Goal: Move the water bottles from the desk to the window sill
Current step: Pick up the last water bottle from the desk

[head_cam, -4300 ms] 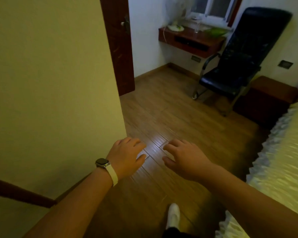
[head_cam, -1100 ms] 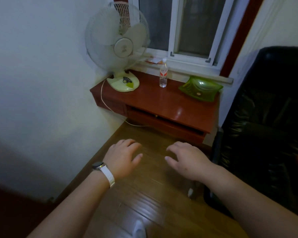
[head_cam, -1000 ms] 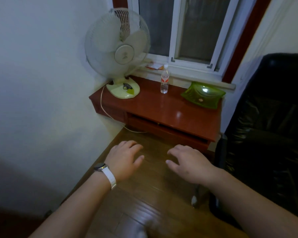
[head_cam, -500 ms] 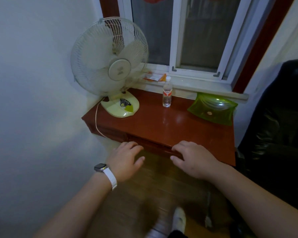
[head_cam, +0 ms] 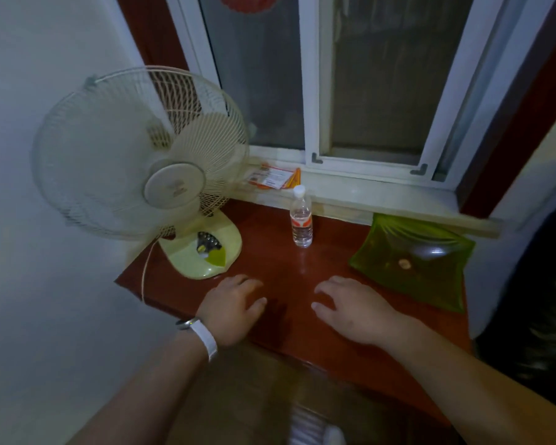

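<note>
A small clear water bottle (head_cam: 301, 216) with a white cap and a red-and-white label stands upright on the red-brown desk (head_cam: 328, 319), close to the pale window sill (head_cam: 382, 195) behind it. My left hand (head_cam: 231, 308), with a white watch band at the wrist, hovers over the desk's near edge, fingers relaxed and empty. My right hand (head_cam: 355, 308) hovers beside it, also relaxed and empty. Both hands are well short of the bottle.
A cream table fan (head_cam: 142, 162) stands on the desk's left end, its cord hanging over the edge. A green glass dish (head_cam: 413, 260) sits on the right. Orange-and-white paper packets (head_cam: 273, 178) lie on the sill. A black chair (head_cam: 533, 316) is at the right.
I have walked from the doorway up to the desk; the view has closed in. Both hands, formerly over the floor, are now above the desk's near edge, still empty.
</note>
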`<state>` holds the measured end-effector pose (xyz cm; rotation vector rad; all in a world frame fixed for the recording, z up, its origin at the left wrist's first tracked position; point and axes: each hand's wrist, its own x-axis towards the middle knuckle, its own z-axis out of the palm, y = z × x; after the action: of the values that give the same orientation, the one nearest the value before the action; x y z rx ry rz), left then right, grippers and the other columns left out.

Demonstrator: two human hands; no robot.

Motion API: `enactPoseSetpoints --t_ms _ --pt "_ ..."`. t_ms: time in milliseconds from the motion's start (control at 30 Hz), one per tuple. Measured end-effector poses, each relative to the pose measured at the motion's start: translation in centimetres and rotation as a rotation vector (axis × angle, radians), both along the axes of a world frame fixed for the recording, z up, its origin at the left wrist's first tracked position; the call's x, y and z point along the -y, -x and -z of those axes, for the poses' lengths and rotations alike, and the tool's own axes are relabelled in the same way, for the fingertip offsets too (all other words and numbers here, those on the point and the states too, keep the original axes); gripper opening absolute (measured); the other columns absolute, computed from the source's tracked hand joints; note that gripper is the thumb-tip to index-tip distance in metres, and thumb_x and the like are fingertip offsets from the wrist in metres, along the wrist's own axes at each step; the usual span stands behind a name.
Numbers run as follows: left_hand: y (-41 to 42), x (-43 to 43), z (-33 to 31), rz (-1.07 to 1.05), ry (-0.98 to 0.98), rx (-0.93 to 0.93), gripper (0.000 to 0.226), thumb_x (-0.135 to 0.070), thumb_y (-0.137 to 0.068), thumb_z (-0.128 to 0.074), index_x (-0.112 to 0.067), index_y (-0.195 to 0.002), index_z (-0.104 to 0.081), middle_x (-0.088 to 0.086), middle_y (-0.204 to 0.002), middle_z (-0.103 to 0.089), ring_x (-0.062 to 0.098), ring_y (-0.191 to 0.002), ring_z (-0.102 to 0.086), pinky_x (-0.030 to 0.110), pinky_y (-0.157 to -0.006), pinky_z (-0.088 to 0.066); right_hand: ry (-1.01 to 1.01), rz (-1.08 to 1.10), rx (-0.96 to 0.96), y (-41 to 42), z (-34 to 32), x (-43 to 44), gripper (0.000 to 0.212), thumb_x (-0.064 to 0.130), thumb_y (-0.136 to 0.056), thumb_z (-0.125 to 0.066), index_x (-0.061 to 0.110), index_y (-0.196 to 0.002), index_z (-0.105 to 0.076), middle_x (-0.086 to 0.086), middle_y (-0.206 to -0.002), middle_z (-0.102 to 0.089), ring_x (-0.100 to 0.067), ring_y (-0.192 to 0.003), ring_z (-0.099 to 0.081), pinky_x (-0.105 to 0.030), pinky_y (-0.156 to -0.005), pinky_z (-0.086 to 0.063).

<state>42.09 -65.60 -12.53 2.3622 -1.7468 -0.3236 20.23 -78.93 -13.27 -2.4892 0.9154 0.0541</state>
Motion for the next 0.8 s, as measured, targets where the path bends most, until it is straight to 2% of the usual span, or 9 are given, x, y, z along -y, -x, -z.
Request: enactPoseSetpoints --t_ms 67,167,267,333,467,567,667,733,800 --pt "-0.4 2.9 0.6 -0.077 0.050 -0.180 0.036 -0.038 -0.094 -0.059 -0.023 -0.127 -0.061 0.000 -0.127 -0.059 0.019 -0.118 -0.054 0.037 -0.100 -0.044 -0.053 0.037 0.018 -0.3 0.5 2.8 0.048 0.057 -0.094 -0.045 0.029 -0.132 -0.054 0.006 -0.130 -0.053 -0.019 -0.121 -0.051 -0.037 -0.100 -0.042" --pt "-1.0 5.7 1.8 -0.117 0.056 -0.270 0.032 -0.034 -0.093 -0.063 -0.021 -0.122 -0.064 0.001 -0.122 -0.062 0.017 -0.115 -0.057 0.029 -0.100 -0.042 -0.153 0.083 0.080 -0.9 1.1 5.2 0.045 0.054 -0.094 -0.048 0.028 -0.129 -0.056 0.004 -0.129 -0.055 -0.017 -0.124 -0.051 -0.030 -0.101 -0.039" --pt "-2.1 9.1 2.6 -0.204 0.067 -0.406 0.025 -0.033 -0.092 -0.064 -0.024 -0.115 -0.066 -0.001 -0.116 -0.065 0.015 -0.106 -0.061 0.029 -0.095 -0.045 -0.241 0.150 0.154 -2.3 1.6 7.9 0.037 0.050 -0.094 -0.053 0.025 -0.121 -0.061 0.004 -0.116 -0.061 -0.014 -0.111 -0.058 -0.029 -0.093 -0.045" --pt "-2.6 11.5 3.1 -0.290 0.096 -0.543 0.015 -0.031 -0.091 -0.065 -0.028 -0.106 -0.066 -0.001 -0.107 -0.068 0.015 -0.094 -0.064 0.031 -0.087 -0.050 -0.326 0.226 0.207 -3.2 2.0 9.8 0.033 0.046 -0.094 -0.056 0.023 -0.117 -0.061 0.006 -0.109 -0.063 -0.012 -0.098 -0.062 -0.028 -0.084 -0.047" --pt "-3.3 15.9 4.6 -0.425 0.175 -0.751 0.007 -0.026 -0.091 -0.067 -0.029 -0.097 -0.064 -0.006 -0.093 -0.067 0.004 -0.074 -0.059 0.006 -0.062 -0.043 -0.482 0.374 0.275 -4.9 3.5 12.4 0.027 0.043 -0.094 -0.059 0.025 -0.114 -0.058 0.010 -0.101 -0.062 -0.002 -0.085 -0.060 -0.017 -0.070 -0.043" --pt "-4.2 19.2 6.1 -0.497 0.195 -0.863 0.017 -0.023 -0.090 -0.068 -0.022 -0.106 -0.062 -0.002 -0.088 -0.065 0.008 -0.067 -0.056 0.022 -0.066 -0.044 -0.534 0.479 0.333 -6.6 4.6 14.4 0.020 0.036 -0.093 -0.063 0.020 -0.106 -0.060 0.014 -0.082 -0.062 0.007 -0.067 -0.060 -0.006 -0.055 -0.038" --pt "-5.2 22.0 7.7 -0.506 0.181 -0.924 0.034 -0.020 -0.088 -0.071 -0.016 -0.118 -0.056 -0.002 -0.093 -0.062 0.007 -0.074 -0.057 0.021 -0.069 -0.043 -0.584 0.591 0.339 -8.1 5.9 16.0 0.009 0.031 -0.092 -0.063 0.025 -0.089 -0.057 0.016 -0.064 -0.061 0.012 -0.059 -0.059 -0.004 -0.055 -0.037" --pt "-6.1 23.8 8.4 -0.466 0.147 -0.948 0.044 -0.019 -0.085 -0.074 -0.020 -0.122 -0.051 -0.001 -0.104 -0.060 0.006 -0.085 -0.057 0.019 -0.074 -0.043 -0.660 0.662 0.363 -9.0 6.8 16.7 0.012 0.030 -0.093 -0.061 0.019 -0.096 -0.059 0.013 -0.071 -0.063 0.002 -0.070 -0.060 -0.009 -0.061 -0.039" --pt "-7.2 25.5 8.9 -0.408 0.118 -0.988 0.052 -0.016 -0.082 -0.077 -0.024 -0.123 -0.046 -0.006 -0.107 -0.058 -0.001 -0.089 -0.057 0.011 -0.070 -0.044 -0.741 0.729 0.379 -10.0 7.4 17.6 0.016 0.032 -0.093 -0.061 0.019 -0.100 -0.060 0.004 -0.085 -0.063 -0.010 -0.080 -0.061 -0.020 -0.067 -0.045"
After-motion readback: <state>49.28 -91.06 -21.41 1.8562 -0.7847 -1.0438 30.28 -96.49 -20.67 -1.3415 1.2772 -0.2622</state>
